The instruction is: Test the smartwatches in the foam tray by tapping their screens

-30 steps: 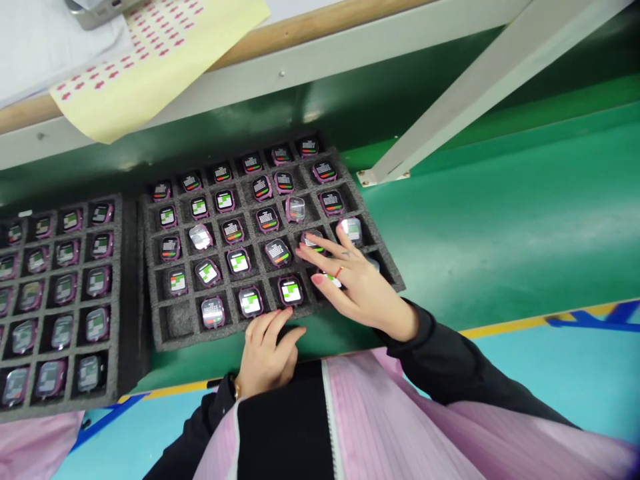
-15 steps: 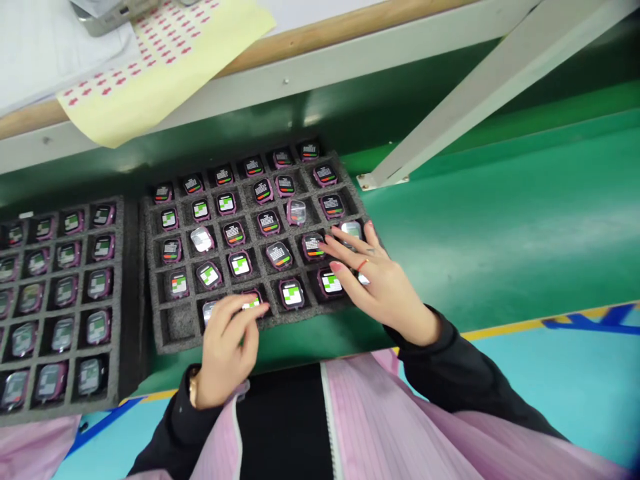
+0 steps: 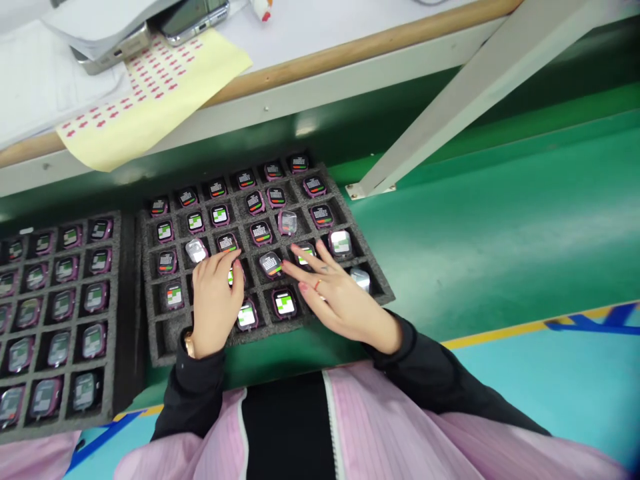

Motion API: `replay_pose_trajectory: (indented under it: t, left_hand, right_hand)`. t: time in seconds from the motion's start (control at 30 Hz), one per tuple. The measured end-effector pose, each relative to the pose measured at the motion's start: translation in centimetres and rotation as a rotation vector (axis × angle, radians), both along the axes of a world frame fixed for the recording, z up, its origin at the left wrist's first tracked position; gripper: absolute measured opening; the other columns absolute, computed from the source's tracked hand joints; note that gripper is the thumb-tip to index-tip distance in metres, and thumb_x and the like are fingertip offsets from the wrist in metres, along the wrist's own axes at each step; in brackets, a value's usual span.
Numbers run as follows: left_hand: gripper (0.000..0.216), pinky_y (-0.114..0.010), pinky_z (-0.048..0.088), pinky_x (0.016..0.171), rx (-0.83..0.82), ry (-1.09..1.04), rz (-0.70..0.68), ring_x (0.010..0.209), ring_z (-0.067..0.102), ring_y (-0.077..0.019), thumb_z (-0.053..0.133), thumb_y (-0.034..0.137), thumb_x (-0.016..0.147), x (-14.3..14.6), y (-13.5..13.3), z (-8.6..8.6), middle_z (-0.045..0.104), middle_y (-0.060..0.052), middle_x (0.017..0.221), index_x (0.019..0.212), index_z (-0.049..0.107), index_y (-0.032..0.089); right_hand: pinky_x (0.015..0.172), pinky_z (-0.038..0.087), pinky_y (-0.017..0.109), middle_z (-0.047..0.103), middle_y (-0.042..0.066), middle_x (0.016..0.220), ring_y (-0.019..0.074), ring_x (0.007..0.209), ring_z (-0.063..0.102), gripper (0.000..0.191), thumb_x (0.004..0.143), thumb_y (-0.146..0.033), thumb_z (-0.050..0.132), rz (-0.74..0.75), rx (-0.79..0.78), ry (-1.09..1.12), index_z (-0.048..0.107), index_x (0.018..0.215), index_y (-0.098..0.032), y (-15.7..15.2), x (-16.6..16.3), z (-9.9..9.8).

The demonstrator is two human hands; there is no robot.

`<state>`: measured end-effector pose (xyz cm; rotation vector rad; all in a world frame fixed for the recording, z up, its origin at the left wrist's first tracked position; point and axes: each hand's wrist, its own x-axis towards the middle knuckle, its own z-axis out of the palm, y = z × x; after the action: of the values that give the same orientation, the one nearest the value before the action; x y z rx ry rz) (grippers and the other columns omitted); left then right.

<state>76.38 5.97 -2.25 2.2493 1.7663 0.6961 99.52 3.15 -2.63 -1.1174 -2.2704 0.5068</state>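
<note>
Over watches: L/R hands part-open

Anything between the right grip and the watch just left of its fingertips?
Nothing visible: the watch lies screen-up in the tray, and the right grip reaches about to its right edge. Contact is unclear.

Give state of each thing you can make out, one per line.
Left hand: curled, grip unclear
Right hand: open, spread
Half-covered watch: lit, green and white
Turned watch: lit, white text on dark
Front watch: lit, green and white
Tray under hands: partly covered
Left tray: holds watches
Yellow sheet: overhanging table edge
</note>
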Motion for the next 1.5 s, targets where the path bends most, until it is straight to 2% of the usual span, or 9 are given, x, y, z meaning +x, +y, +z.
replay_pose_trajectory:
  t: [0.13,0.27,0.47,0.67,0.77,0.93,1.2,1.37,1.5]
  left_hand:
    - [0.027,-0.043,0.043,0.101,0.006,0.02,-0.01,0.111,0.062,-0.0265,0.049,0.019,0.1,-0.1,-0.5,-0.8,0.069,-0.008,0.117,0.12,0.067,0.018]
    - [0.027,-0.043,0.044,0.099,0.011,0.033,-0.019,0.11,0.061,-0.0264,0.048,0.02,0.1,-0.1,-0.7,-0.6,0.068,-0.009,0.116,0.12,0.067,0.018]
    - [0.027,-0.043,0.043,0.099,-0.009,0.056,-0.028,0.105,0.062,-0.0256,0.048,0.021,0.101,-0.3,-0.9,-0.1,0.068,-0.007,0.111,0.121,0.066,0.017]
    - [0.026,-0.042,0.041,0.102,0.0,0.046,-0.026,0.105,0.062,-0.0241,0.049,0.02,0.101,-0.4,-0.6,0.3,0.069,-0.006,0.11,0.12,0.066,0.018]
    - [0.026,-0.043,0.042,0.101,0.016,0.06,0.004,0.108,0.061,-0.0258,0.05,0.022,0.101,-0.4,0.1,0.6,0.068,-0.007,0.113,0.121,0.066,0.019]
    - [0.026,-0.042,0.043,0.098,0.048,0.011,0.04,0.109,0.06,-0.0258,0.049,0.021,0.1,-0.4,1.0,0.2,0.067,-0.008,0.115,0.119,0.067,0.019]
    - [0.027,-0.043,0.043,0.103,0.104,-0.085,0.05,0.111,0.06,-0.0238,0.047,0.018,0.1,-0.3,0.1,-1.5,0.07,-0.007,0.115,0.117,0.068,0.02]
    - [0.027,-0.046,0.039,0.11,0.099,-0.08,0.024,0.115,0.059,-0.0235,0.048,0.014,0.099,0.0,-0.1,-1.7,0.07,-0.006,0.12,0.118,0.066,0.021]
    - [0.021,-0.048,0.035,0.113,0.105,-0.067,0.031,0.118,0.058,-0.0243,0.052,0.012,0.096,0.1,-0.3,-1.6,0.071,-0.005,0.121,0.109,0.066,0.022]
  right_hand:
    - [0.121,0.029,0.068,0.065,0.017,0.132,0.0342,0.145,0.038,0.044,0.108,-0.016,0.031,0.058,-0.049,-0.055,0.058,0.138,0.0,0.4,-0.8,-0.3]
    - [0.122,0.026,0.068,0.063,0.013,0.136,0.0318,0.146,0.038,0.043,0.108,-0.017,0.03,-0.043,-0.005,-0.038,0.06,0.138,-0.01,1.3,1.2,-0.2]
    - [0.122,0.023,0.07,0.062,0.015,0.137,0.0351,0.145,0.038,0.046,0.109,-0.023,0.027,-0.23,0.024,-0.113,0.065,0.129,-0.008,3.6,5.5,-0.1]
    - [0.121,0.025,0.071,0.066,0.017,0.131,0.0369,0.143,0.041,0.049,0.109,-0.023,0.026,-0.231,0.022,-0.175,0.071,0.115,-0.006,5.6,6.9,-1.3]
    - [0.121,0.027,0.07,0.068,0.015,0.128,0.036,0.141,0.044,0.05,0.109,-0.024,0.025,-0.2,0.044,-0.191,0.071,0.114,-0.008,6.1,6.4,-1.0]
    - [0.123,0.027,0.066,0.064,0.015,0.134,0.0331,0.143,0.043,0.048,0.109,-0.021,0.025,-0.087,0.08,-0.145,0.062,0.133,-0.004,6.4,3.9,0.3]
    - [0.121,0.031,0.067,0.068,0.02,0.124,0.0351,0.144,0.04,0.047,0.108,-0.017,0.027,0.041,0.119,-0.25,0.065,0.127,0.002,7.1,1.9,0.2]
    - [0.122,0.031,0.064,0.069,0.019,0.124,0.0342,0.143,0.042,0.046,0.108,-0.016,0.028,0.121,0.136,-0.215,0.061,0.132,0.004,6.8,0.3,1.0]
    - [0.12,0.033,0.064,0.067,0.019,0.127,0.0349,0.143,0.04,0.044,0.108,-0.016,0.03,0.142,0.127,-0.235,0.061,0.133,0.003,6.9,-1.0,0.3]
